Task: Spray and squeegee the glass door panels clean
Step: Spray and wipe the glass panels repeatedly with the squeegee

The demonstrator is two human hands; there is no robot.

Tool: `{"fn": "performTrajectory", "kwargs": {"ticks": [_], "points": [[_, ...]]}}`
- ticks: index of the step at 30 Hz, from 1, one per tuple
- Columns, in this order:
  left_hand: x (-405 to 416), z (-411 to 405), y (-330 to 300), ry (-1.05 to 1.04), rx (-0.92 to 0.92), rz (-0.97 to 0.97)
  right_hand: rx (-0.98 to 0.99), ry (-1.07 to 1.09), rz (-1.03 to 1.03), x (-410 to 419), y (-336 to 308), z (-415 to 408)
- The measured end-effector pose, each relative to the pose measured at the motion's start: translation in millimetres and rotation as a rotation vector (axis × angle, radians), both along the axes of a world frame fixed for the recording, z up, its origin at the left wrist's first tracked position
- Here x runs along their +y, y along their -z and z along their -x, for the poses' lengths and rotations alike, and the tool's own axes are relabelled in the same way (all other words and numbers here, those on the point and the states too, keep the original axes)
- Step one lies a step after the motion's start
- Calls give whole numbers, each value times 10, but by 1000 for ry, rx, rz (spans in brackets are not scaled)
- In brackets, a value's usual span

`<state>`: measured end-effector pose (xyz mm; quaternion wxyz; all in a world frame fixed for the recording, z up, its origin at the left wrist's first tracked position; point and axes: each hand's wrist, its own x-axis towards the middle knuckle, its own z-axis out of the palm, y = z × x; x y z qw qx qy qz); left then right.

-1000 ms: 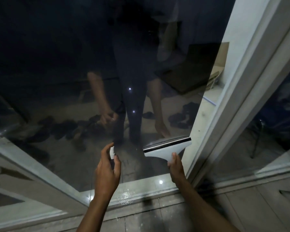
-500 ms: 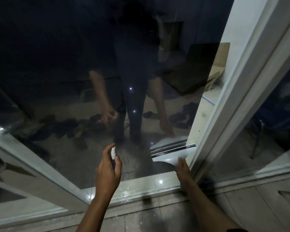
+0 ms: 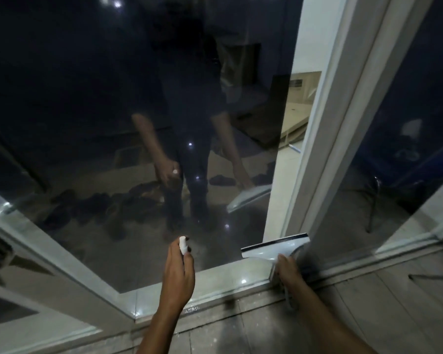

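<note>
A dark glass door panel (image 3: pixel 138 123) fills most of the view and reflects a person's arms and legs. My right hand (image 3: pixel 288 270) grips the handle of a white squeegee (image 3: pixel 275 247); its black rubber blade lies against the glass at the panel's lower right corner, just above the bottom frame. My left hand (image 3: pixel 178 274) holds a small white spray bottle (image 3: pixel 183 245), whose top shows above the fingers, close to the lower middle of the glass.
A white door frame (image 3: pixel 343 123) rises on the right, with another glass panel (image 3: pixel 407 149) beyond it. The bottom rail (image 3: pixel 228 279) of the door shows wet spots. A tiled floor (image 3: pixel 343 315) lies below.
My right hand has drawn the squeegee down the glass and to the right, reaching the lower right corner by the bottom rail. My left hand with the bottle has stayed in place.
</note>
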<state>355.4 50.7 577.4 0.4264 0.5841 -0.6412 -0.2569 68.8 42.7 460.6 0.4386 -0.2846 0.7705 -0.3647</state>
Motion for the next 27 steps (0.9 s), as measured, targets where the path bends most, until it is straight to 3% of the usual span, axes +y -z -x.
{"fn": "performTrajectory", "kwargs": {"ticks": [4,8,12,18,27], "points": [[91,323,22,107,16,-13,-75,20,-50,164,938,593],[137,639,141,207,35,-61,-52,114,-77,624,31,534],[136,954,318,257,78,-178,-8,148,-83,916,-144,768],[27,1319,591,295,143,-344,-17,222,-177,1133,-94,1047],[-168,2073,1327,429,-41,-390,-33,323,-211,1352,514,1442]]}}
